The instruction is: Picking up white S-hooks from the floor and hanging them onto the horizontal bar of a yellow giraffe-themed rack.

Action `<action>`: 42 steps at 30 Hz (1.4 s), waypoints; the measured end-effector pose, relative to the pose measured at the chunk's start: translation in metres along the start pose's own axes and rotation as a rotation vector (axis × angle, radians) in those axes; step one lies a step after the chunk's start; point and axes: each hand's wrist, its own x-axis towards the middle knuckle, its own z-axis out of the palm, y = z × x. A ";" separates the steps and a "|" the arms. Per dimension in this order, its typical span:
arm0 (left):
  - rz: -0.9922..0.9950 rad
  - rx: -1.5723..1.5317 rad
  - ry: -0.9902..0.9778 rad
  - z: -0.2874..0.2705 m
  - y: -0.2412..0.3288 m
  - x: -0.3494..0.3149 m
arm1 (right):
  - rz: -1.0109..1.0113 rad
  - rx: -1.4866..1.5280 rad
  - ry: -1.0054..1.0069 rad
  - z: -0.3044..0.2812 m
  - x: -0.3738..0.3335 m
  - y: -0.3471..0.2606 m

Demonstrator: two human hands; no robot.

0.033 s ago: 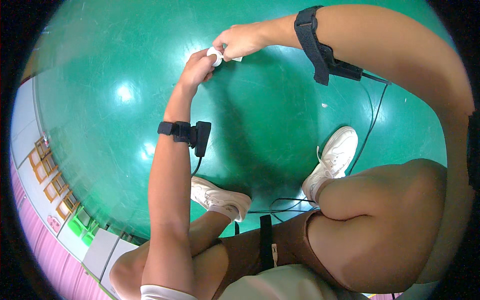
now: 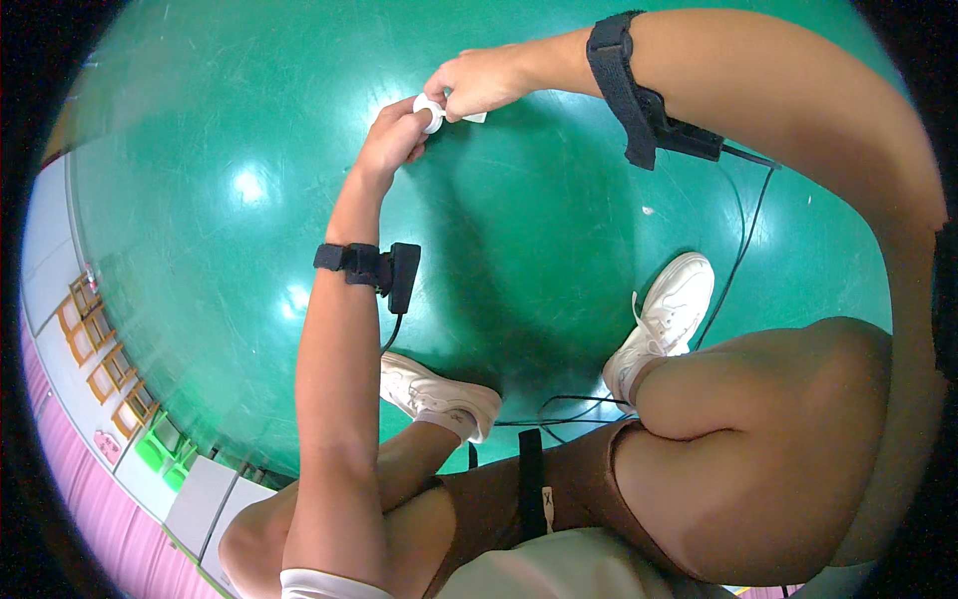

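A small white roll of tape (image 2: pixel 429 112) is held above the green floor (image 2: pixel 230 180) between both hands. The left hand (image 2: pixel 391 138) is closed about the roll's near side, its fingers (image 2: pixel 411 120) curled tight against the rim. The right hand (image 2: pixel 481 82) is closed from the far side, its fingers (image 2: pixel 446 96) pinched on a short white strip (image 2: pixel 473 118) that is seen just beyond and below them, beside the roll. Whether the strip is joined to the roll cannot be told, since the fingers cover the place where the two meet. The two sets of fingertips are nearly touching, with the roll lodged between them.

A black strap with a small black box (image 2: pixel 384 272) is worn on the left forearm, well back from the fingers, and a thin cable hangs from it. A wider black band with a black unit (image 2: pixel 639 95) is worn on the right forearm, and a dark cable (image 2: pixel 743 235) is trailed from it down across the floor. Far below the fingers, two white sneakers are seen on the floor: the left one (image 2: pixel 434 394) under the left forearm, the right one (image 2: pixel 667 314) out to the right. Bare knees and brown shorts (image 2: pixel 499 504) fill the lower edge. Bright reflections lie on the floor to the left of the hands.
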 end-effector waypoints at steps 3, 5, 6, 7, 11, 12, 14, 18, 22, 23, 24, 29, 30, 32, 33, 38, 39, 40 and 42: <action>0.070 0.019 -0.009 0.001 0.000 -0.002 | -0.013 -0.006 -0.025 -0.003 0.000 0.000; 0.091 0.004 0.015 0.001 -0.001 -0.003 | -0.019 0.005 -0.040 -0.004 0.001 0.000; 0.111 -0.013 0.038 0.001 -0.002 -0.003 | -0.021 0.019 -0.032 -0.003 0.002 0.000; 0.111 -0.014 0.036 0.001 -0.002 -0.003 | -0.022 0.032 -0.025 -0.003 0.001 0.001; 0.230 0.036 0.103 -0.006 -0.008 0.003 | -0.001 -0.018 -0.018 -0.003 -0.001 -0.001; 0.288 0.065 0.146 -0.006 -0.008 0.004 | 0.004 -0.047 -0.020 -0.002 0.001 -0.001; 0.436 0.232 0.311 0.000 -0.010 0.004 | 0.007 -0.074 -0.022 0.000 0.005 0.000; 0.653 0.575 0.388 0.002 0.002 -0.001 | 0.069 0.032 0.015 0.000 0.012 0.011; 0.703 0.606 0.315 0.011 0.027 -0.001 | 0.273 0.131 -0.142 -0.013 0.004 0.016; 0.442 0.530 0.211 0.012 0.036 -0.004 | 0.281 0.171 -0.226 -0.016 0.006 0.025; 0.179 0.461 0.113 0.009 0.044 -0.007 | 0.277 0.163 -0.218 -0.018 0.005 0.021; 0.238 -0.002 -0.117 -0.025 0.044 0.005 | 0.303 0.179 -0.461 -0.028 0.006 0.022; 0.234 -0.173 -0.140 -0.028 0.048 0.005 | 0.317 0.200 -0.509 -0.031 0.006 0.024; 0.255 -0.147 -0.074 -0.026 0.065 0.005 | 0.458 0.044 -0.482 -0.033 -0.003 0.035; 0.245 0.028 -0.121 -0.038 0.065 0.009 | 0.411 -0.056 -0.495 -0.034 -0.006 0.038; 0.041 0.429 -0.276 -0.066 0.017 0.023 | 0.071 -0.985 -0.182 -0.021 -0.015 0.060; 0.015 0.371 -0.287 -0.057 0.013 0.023 | 0.096 -0.944 -0.164 -0.023 -0.019 0.064; -0.011 0.316 -0.301 -0.047 0.007 0.022 | 0.123 -0.902 -0.143 -0.025 -0.022 0.064; -0.055 0.229 -0.316 -0.033 -0.010 0.026 | 0.166 -0.823 -0.083 -0.030 -0.031 0.063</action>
